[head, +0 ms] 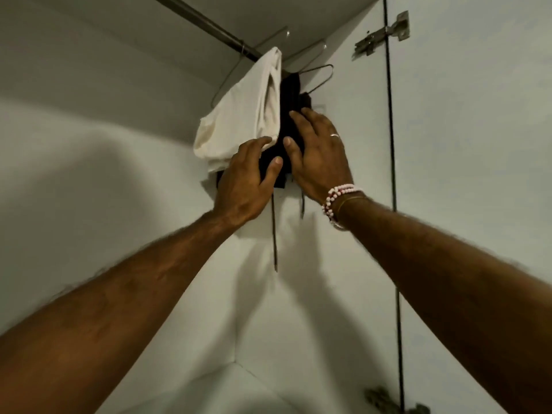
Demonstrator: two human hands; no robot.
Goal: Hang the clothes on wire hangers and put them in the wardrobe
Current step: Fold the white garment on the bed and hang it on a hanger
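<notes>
A black cloth garment (291,94) with dangling drawstrings is seen draped over a thin wire hanger (321,77) on the grey metal wardrobe rail (209,23), touching a cream folded garment (239,121) on its left; its long axis runs straight down from the rail. The left hand (248,180) is laid with straight, spread fingers where cream and black meet; the right hand (321,156) is pressed flat on the black cloth's right side; nothing is gripped. Both hands lie equally near, just below the hanger; smoothing, then letting go, is judged to be next.
</notes>
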